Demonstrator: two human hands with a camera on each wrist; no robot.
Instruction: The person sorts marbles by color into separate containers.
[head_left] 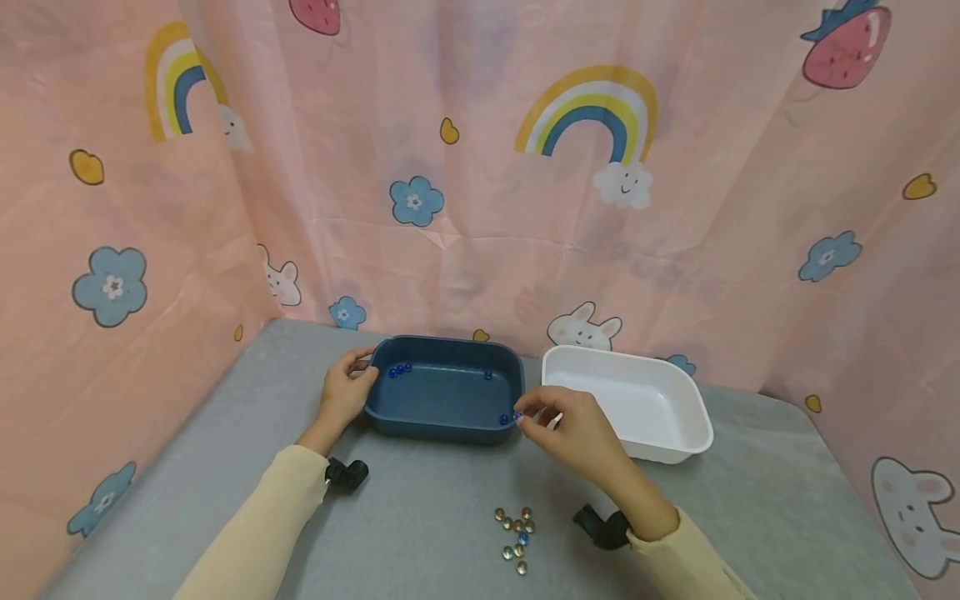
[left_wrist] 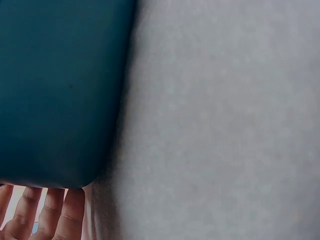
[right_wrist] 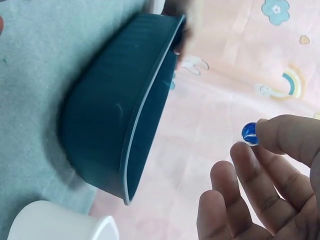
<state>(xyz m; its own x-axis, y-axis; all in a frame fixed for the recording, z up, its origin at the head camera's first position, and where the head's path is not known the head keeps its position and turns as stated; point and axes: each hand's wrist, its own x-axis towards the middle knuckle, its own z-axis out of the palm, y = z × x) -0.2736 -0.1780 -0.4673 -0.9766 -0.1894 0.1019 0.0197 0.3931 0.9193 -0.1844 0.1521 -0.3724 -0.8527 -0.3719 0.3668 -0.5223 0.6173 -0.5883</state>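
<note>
My right hand pinches a blue marble between thumb and fingertips, above the right rim of a dark blue rectangular tub. The marble has a white swirl. At the tub's left end, my left hand grips its side, with the fingers against the outer wall in the left wrist view. Inside the tub lie several blue marbles: a small row at the back left, one marble at the right and another by the front right corner.
A white rectangular tub stands to the right of the blue one, behind my right hand. Several clear and coloured marbles lie loose on the grey tablecloth, including a blue marble. A pink printed curtain hangs behind the table.
</note>
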